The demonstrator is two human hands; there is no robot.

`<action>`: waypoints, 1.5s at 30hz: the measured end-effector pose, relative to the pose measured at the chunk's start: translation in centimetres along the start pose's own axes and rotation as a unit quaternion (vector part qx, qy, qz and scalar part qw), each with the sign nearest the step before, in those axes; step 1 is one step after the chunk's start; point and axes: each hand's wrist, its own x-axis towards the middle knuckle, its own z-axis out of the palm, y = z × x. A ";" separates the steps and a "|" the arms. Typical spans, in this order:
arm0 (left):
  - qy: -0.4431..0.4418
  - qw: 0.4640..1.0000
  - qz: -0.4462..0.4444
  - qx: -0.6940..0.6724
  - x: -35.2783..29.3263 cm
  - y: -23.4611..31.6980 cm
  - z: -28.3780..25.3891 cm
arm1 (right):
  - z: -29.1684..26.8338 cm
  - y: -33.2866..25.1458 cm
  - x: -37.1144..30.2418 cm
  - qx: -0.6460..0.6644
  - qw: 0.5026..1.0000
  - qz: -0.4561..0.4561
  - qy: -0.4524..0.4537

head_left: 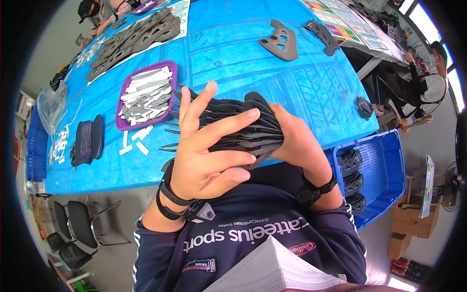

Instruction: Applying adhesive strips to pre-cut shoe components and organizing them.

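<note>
A thick stack of thin, dark grey shaped pads (228,124) is up in front of my chest, by the near edge of the table. My right hand (294,134) is wrapped round its right end. My left hand (204,141) lies across the near face with its fingers stretched and spread, two of them pointing up and away. Narrow tips of the pads fan out to the left, behind my left hand. Where my right fingertips press on the far side is hidden. Left of the stack, a purple tray (173,68) holds grey and white strips (146,95).
Loose white strips (138,140) and a bundled dark stack (87,141) lie left on the blue-covered table (219,53). Two cut-out pads (282,41) lie far right; more are heaped far left. A blue crate (379,170) with pads stands right. People work at the far left and right.
</note>
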 end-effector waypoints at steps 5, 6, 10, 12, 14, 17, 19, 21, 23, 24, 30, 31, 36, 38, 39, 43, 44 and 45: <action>0.004 1.000 0.007 -0.021 -0.2 0.2 -0.3 | 0.1 -0.2 0.0 -0.009 1.000 0.017 -0.009; -0.021 1.000 0.014 -0.010 -0.1 0.4 -0.4 | 0.1 -0.2 0.0 -0.009 1.000 0.018 -0.009; -0.038 0.999 0.031 0.008 -0.1 0.3 -0.3 | 0.0 -0.2 0.0 -0.011 1.000 0.024 -0.011; -0.034 0.999 0.027 0.007 0.0 0.9 -0.5 | 0.0 -0.1 -0.1 -0.017 1.000 0.024 -0.008; -0.044 0.998 0.034 0.036 0.3 1.8 -0.7 | -0.1 0.0 -0.1 0.000 1.000 0.017 -0.006; -0.099 0.990 0.036 0.093 -0.1 3.9 -0.8 | -0.4 -0.4 0.0 0.013 0.999 0.039 -0.019; -0.084 0.992 0.030 0.088 -0.9 4.6 -1.3 | -0.9 -0.1 0.2 0.040 0.998 0.045 0.003; -0.062 0.996 0.021 0.058 -1.7 4.2 -2.2 | -3.3 1.4 0.6 0.017 0.999 0.025 0.024; -0.046 0.998 0.001 0.046 -3.2 3.2 -2.9 | -7.7 3.0 1.6 0.015 0.999 0.044 0.013; -0.039 0.998 -0.016 0.046 -3.7 2.8 -3.4 | -10.5 3.4 2.2 0.062 0.996 0.067 -0.002; -0.041 0.995 -0.086 0.035 -6.6 0.3 -4.4 | -23.1 8.3 7.0 0.171 0.929 0.284 -0.165; -0.040 0.994 -0.102 0.022 -6.8 0.0 -4.2 | -24.1 9.2 7.5 0.166 0.931 0.278 -0.169; -0.033 0.990 -0.135 0.014 -7.4 -0.7 -3.5 | -25.0 13.0 8.8 -0.061 0.849 0.494 -0.176; -0.038 0.991 -0.131 0.014 -7.4 -0.9 -3.4 | -26.5 16.4 8.5 -0.108 0.850 0.484 -0.176; -0.039 0.990 -0.136 0.012 -7.7 -1.1 -3.4 | -25.9 16.5 8.8 -0.156 0.849 0.472 -0.181; -0.045 0.987 -0.156 0.010 -9.1 -2.0 -3.6 | -22.5 9.5 9.2 -0.343 0.885 0.309 -0.063; -0.043 0.986 -0.158 0.009 -9.3 -2.1 -3.7 | -23.4 12.3 8.8 -0.416 0.884 0.212 -0.018; -0.045 0.986 -0.160 0.007 -9.3 -2.2 -3.7 | -22.5 10.8 9.0 -0.460 0.869 0.179 -0.018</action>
